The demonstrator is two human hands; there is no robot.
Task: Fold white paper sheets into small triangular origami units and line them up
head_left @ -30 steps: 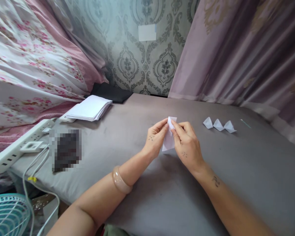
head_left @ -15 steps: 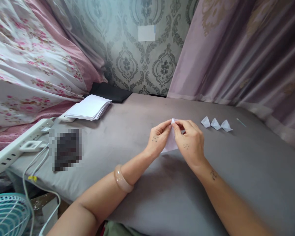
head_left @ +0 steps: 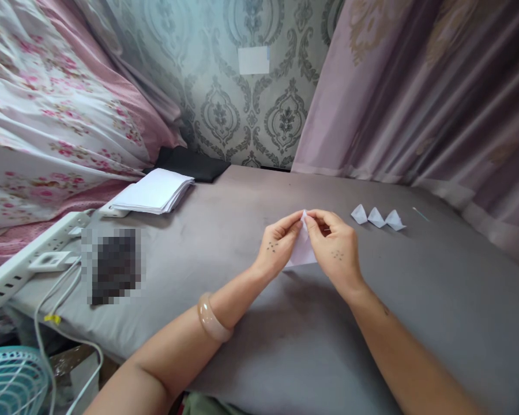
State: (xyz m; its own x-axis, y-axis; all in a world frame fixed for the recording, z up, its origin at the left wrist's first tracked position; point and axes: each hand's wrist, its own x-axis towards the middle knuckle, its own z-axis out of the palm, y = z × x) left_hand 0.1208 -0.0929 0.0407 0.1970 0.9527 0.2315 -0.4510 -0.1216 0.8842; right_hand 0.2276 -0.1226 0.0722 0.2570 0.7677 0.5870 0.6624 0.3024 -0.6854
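Between my two hands is a sheet of white paper (head_left: pixel 301 253), its top drawn into a narrow folded point and its wider lower part hanging just over the grey surface. My left hand (head_left: pixel 277 245) is closed, thumb and fingers pinching the paper near the tip. From the other side my right hand (head_left: pixel 335 245) pinches the same tip, fingers curled. The hands hide most of the fold. To their right, three folded paper shapes (head_left: pixel 376 217) with pointed tops stand in a row.
A stack of white paper (head_left: pixel 153 191) lies at the back left, near a black folded item (head_left: pixel 194 163). At the left edge are a white power strip (head_left: pixel 30 253) with cables, a blurred dark object (head_left: pixel 115 268) and a fan (head_left: pixel 12 380). A thin stick (head_left: pixel 421 214) lies far right.
Both hands keep their pinch on the paper's tip. My right hand and wrist have turned slightly. The view has shifted a little.
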